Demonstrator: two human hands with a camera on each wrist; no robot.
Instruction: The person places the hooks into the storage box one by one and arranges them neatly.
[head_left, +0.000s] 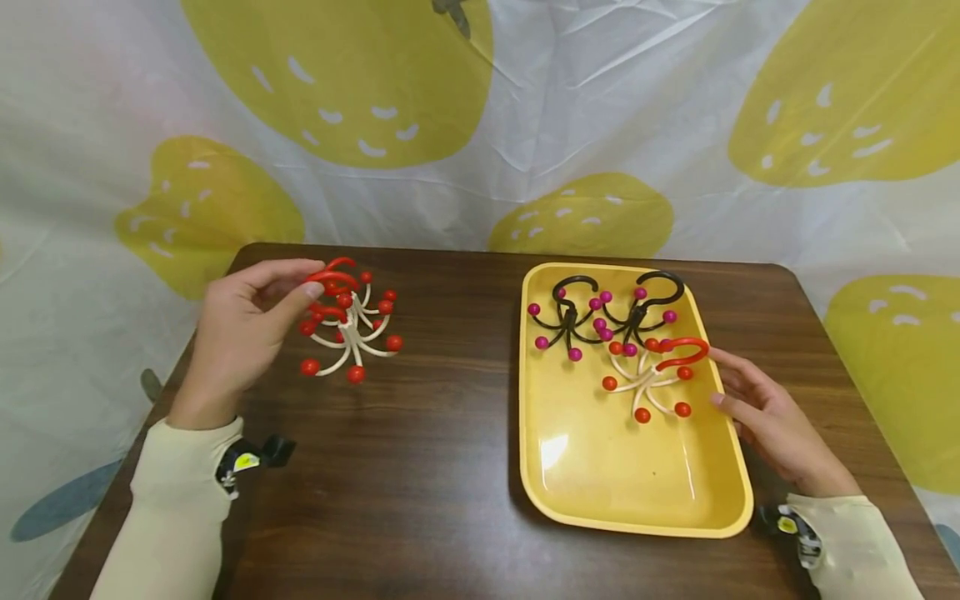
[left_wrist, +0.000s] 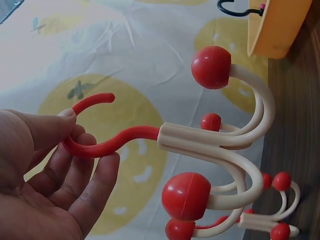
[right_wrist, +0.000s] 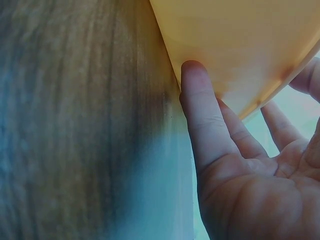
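Note:
My left hand [head_left: 243,325] pinches the red curved hook of a cream-coloured hanger [left_wrist: 200,142], thumb and fingers on the curve. Its cream arms fan out from a stem and end in red balls. Behind it, partly hidden in the head view, a second hanger [left_wrist: 260,220] of the same kind is on the table. My right hand [head_left: 772,421] rests against the right side of a yellow tray [head_left: 633,527], its fingers extended along the outer wall [right_wrist: 235,45] and the thumb at the rim. In the tray, near that hand, lies another red-and-cream hanger [head_left: 648,382].
Two black hangers with magenta balls lie at the tray's far end, the left one [head_left: 570,317] beside the right one [head_left: 637,312]. The tray stands on a dark wooden table [head_left: 390,475]. A white cloth [head_left: 525,92] with yellow fruit prints hangs behind the table.

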